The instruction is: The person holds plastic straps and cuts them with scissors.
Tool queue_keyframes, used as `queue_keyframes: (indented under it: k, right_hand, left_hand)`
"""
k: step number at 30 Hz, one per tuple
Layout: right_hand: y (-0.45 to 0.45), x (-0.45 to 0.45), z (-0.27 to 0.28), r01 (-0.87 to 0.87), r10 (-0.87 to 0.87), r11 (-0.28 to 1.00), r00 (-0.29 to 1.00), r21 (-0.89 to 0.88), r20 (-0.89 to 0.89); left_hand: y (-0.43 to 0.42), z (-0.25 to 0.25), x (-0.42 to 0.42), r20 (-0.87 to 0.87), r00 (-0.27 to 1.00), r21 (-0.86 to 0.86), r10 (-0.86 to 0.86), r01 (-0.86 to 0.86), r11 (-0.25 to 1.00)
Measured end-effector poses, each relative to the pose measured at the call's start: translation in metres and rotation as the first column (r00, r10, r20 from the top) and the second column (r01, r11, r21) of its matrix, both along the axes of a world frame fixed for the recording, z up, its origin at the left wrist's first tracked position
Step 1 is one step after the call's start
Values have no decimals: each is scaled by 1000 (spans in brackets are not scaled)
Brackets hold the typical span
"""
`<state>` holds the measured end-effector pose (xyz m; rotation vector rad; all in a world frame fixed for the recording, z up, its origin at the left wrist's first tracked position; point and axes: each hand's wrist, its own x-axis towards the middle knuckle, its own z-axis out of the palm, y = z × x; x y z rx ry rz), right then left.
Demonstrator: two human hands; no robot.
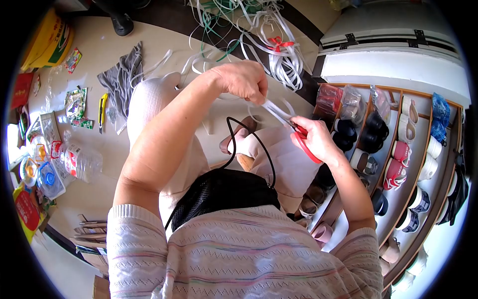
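My left hand (245, 82) is closed in a pinch on a white plastic strap (273, 107), stretched out in front of my body. Red-handled scissors (304, 139) are gripped in my right hand (318, 137). Their blades point left and meet the strap near its lower right part; whether they cut into it I cannot tell. A loop of strap curves behind the blades. Beyond my hands lies a tangled pile of white and green straps (249, 30) on the floor, with a white bundle (288, 65) tied in red at its right side.
A shoe rack (393, 119) with several pairs of shoes stands on the right. On the left floor lie a grey cloth (123, 70), a yellow box cutter (102, 112), snack packets (75, 103) and plastic bottles (82, 159). A yellow bucket (49, 40) stands at upper left. A black bag (219, 197) rests on my lap.
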<state>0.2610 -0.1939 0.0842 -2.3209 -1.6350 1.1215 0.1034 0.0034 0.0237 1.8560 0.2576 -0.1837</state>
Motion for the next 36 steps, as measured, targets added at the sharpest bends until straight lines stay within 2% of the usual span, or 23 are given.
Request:
queue_keyframes:
  k: [4,7,10,12,18,30,33,36]
  right_hand:
    - [0,0,4,26,-26,998,1000,-49,2]
    - [-4,3,5,31,-31,999,999,-15,-28]
    - [-12,11,-5,51,-47,998,994,41,-98]
    - [-12,11,-7,57,-52,998,990,38,-128]
    - [-11,6,-6,-20,20,1000,1000,5,16]
    - [-12,4,-10,-34,32,997,999,66,27]
    - [-8,-1,-1,28,-28,999,1000,-22,5]
    - [-16,5,-6,51,-50,998,998,25,-27]
  left_hand:
    - [-1,-1,-1,11,1000,-8,5,-5,1000]
    - [9,6,-6,-43,999,70,-5,8,998]
    - [14,3,-10,-58,996,43,63,-61,997]
    - [10,1,-8,-33,999,-2,30,-30,1000]
    - [3,2,-4,-6,1000,-35,-18,18,999]
    - [-4,6,0,4,999,-49,-41,41,998]
    - [-1,2,-1,-19,999,-59,-45,44,997]
    - [10,3,-5,-63,998,-24,-19,18,1000]
